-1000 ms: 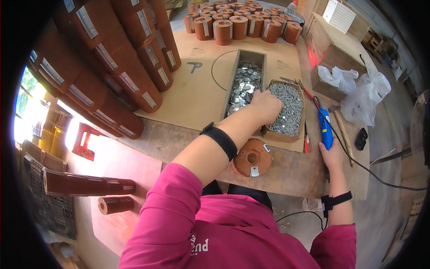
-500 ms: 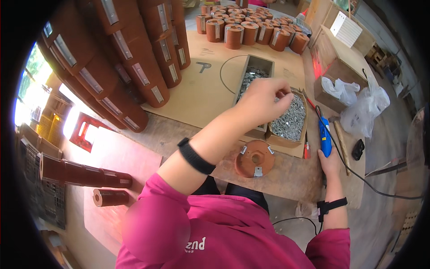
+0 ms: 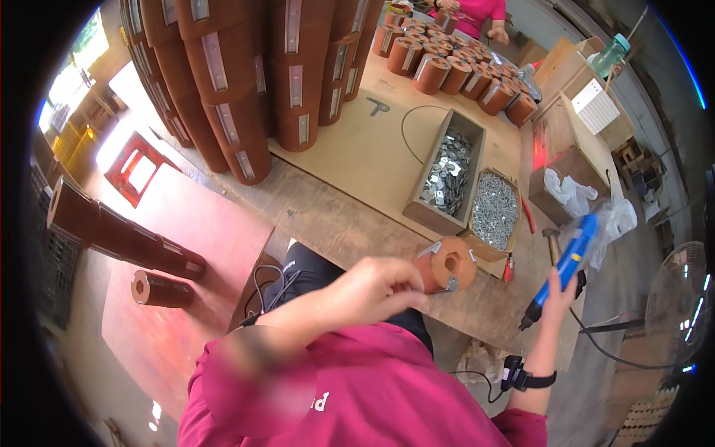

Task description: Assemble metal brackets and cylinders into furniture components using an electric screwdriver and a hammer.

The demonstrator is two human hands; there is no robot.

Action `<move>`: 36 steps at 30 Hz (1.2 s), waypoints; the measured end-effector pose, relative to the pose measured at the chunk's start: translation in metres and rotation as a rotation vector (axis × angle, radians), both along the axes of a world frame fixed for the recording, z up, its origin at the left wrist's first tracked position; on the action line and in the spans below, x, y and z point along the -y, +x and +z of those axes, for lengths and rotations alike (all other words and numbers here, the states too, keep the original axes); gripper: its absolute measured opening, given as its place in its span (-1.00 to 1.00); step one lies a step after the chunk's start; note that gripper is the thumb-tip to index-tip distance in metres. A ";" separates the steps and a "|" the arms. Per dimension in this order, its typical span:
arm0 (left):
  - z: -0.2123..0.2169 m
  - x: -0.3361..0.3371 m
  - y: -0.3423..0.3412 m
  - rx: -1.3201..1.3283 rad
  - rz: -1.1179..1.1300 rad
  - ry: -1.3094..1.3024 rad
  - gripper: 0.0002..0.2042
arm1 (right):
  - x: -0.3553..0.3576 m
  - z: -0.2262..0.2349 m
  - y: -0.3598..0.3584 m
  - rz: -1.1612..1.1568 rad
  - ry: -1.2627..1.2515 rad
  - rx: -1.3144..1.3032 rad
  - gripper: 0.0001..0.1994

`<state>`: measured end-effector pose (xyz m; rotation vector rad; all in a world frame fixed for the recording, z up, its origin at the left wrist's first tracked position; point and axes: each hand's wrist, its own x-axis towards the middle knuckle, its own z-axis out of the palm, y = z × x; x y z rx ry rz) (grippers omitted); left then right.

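Note:
A brown cylinder (image 3: 450,262) with a hexagonal hole in its end stands at the bench's front edge. Small metal plates sit around its rim. My left hand (image 3: 380,289) is beside it on the left, fingertips pinched together close to its side; whatever they hold is too small to make out. To the right, my right hand (image 3: 557,299) is closed around a blue power screwdriver (image 3: 576,249), whose black nose slants down to the left. Behind the cylinder are a wooden box of flat metal plates (image 3: 450,175) and a carton of screws (image 3: 494,208).
Tall stacks of brown cylinders (image 3: 227,97) rise at the left of the bench. More cylinders (image 3: 447,67) crowd the far end, where another person (image 3: 480,16) stands. Plastic bags (image 3: 570,195), a hammer (image 3: 552,242) and a fan (image 3: 674,290) are at right.
My left hand has come back from above the screw carton to the cylinder's left side. My right hand has raised the screwdriver and tilted it. The whole view has shifted.

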<state>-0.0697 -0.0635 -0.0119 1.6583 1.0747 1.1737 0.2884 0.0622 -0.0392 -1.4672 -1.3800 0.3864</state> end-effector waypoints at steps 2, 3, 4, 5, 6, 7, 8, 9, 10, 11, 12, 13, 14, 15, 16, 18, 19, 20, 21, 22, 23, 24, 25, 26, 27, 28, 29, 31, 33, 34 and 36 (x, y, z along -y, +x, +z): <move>-0.013 0.006 0.011 -0.009 -0.094 0.079 -0.86 | 0.022 0.040 -0.026 0.010 0.021 -0.383 -0.52; -0.013 0.009 0.017 0.011 -0.144 0.025 -0.87 | 0.031 0.060 -0.034 0.185 0.078 -0.504 -0.47; -0.018 0.010 0.023 0.032 -0.170 0.065 -0.87 | 0.039 0.077 -0.041 0.363 0.133 -0.626 -0.42; -0.025 0.011 0.031 0.052 -0.193 0.104 -0.87 | 0.046 0.092 -0.050 0.360 0.129 -0.619 -0.42; -0.030 0.010 0.037 0.073 -0.218 0.084 -0.88 | 0.052 0.105 -0.058 0.553 0.173 -0.658 -0.40; -0.031 0.010 0.042 0.078 -0.226 0.082 -0.88 | 0.059 0.114 -0.066 0.747 0.215 -0.694 -0.38; -0.032 0.011 0.047 0.128 -0.201 0.080 -0.88 | 0.067 0.119 -0.076 0.740 0.214 -0.687 -0.38; -0.032 0.011 0.051 0.174 -0.182 0.078 -0.87 | 0.076 0.124 -0.085 0.754 0.254 -0.732 -0.36; -0.032 0.011 0.052 0.177 -0.193 0.075 -0.87 | 0.083 0.126 -0.092 0.769 0.294 -0.778 -0.35; -0.031 0.011 0.053 0.210 -0.166 0.074 -0.87 | 0.088 0.127 -0.094 0.754 0.299 -0.774 -0.35; -0.030 0.011 0.053 0.241 -0.139 0.071 -0.87 | 0.093 0.127 -0.096 0.823 0.295 -0.775 -0.33; -0.030 0.011 0.052 0.239 -0.154 0.068 -0.87 | 0.097 0.126 -0.098 0.891 0.291 -0.776 -0.32; -0.030 0.011 0.049 0.249 -0.137 0.012 -0.87 | 0.098 0.125 -0.101 0.939 0.278 -0.805 -0.33; -0.030 0.012 0.046 0.257 -0.121 -0.043 -0.87 | 0.100 0.124 -0.104 0.920 0.287 -0.807 -0.33; -0.027 0.013 0.044 0.255 -0.106 -0.077 -0.88 | 0.100 0.122 -0.108 0.924 0.278 -0.827 -0.34; -0.027 0.013 0.044 0.259 -0.083 -0.045 -0.88 | 0.099 0.117 -0.114 0.915 0.278 -0.861 -0.37; -0.027 0.013 0.045 0.270 -0.046 -0.009 -0.88 | 0.099 0.117 -0.115 0.898 0.287 -0.864 -0.37; -0.027 0.014 0.045 0.277 -0.043 -0.017 -0.88 | 0.099 0.115 -0.116 0.896 0.269 -0.867 -0.37; -0.027 0.014 0.045 0.270 -0.054 -0.022 -0.88 | 0.099 0.114 -0.118 0.894 0.251 -0.871 -0.38; -0.028 0.014 0.045 0.275 -0.050 -0.028 -0.88 | 0.100 0.113 -0.119 0.890 0.248 -0.886 -0.37; -0.027 0.014 0.046 0.281 -0.048 -0.033 -0.89 | 0.101 0.113 -0.120 0.875 0.254 -0.891 -0.37; -0.025 0.014 0.046 0.274 -0.061 -0.038 -0.89 | 0.101 0.113 -0.121 0.879 0.249 -0.893 -0.37; -0.023 0.015 0.045 0.252 -0.062 -0.051 -0.89 | 0.102 0.112 -0.121 0.884 0.245 -0.895 -0.36; -0.021 0.015 0.045 0.230 -0.063 -0.063 -0.89 | 0.103 0.112 -0.121 0.886 0.243 -0.901 -0.36; -0.021 0.015 0.046 0.225 -0.072 -0.067 -0.89 | 0.104 0.112 -0.121 0.875 0.247 -0.905 -0.36; -0.022 0.015 0.047 0.227 -0.078 -0.065 -0.89 | 0.105 0.112 -0.121 0.882 0.235 -0.908 -0.36; -0.022 0.015 0.047 0.229 -0.085 -0.063 -0.89 | 0.106 0.112 -0.121 0.889 0.223 -0.910 -0.35; -0.021 0.014 0.047 0.209 -0.105 -0.042 -0.89 | 0.108 0.111 -0.120 0.881 0.216 -0.909 -0.34; -0.020 0.014 0.047 0.191 -0.118 -0.019 -0.90 | 0.108 0.110 -0.120 0.881 0.204 -0.908 -0.34; -0.020 0.014 0.046 0.178 -0.122 -0.005 -0.90 | 0.107 0.109 -0.121 0.900 0.221 -0.868 -0.35; -0.018 0.015 0.046 0.165 -0.125 0.009 -0.90 | 0.107 0.109 -0.121 0.919 0.239 -0.828 -0.36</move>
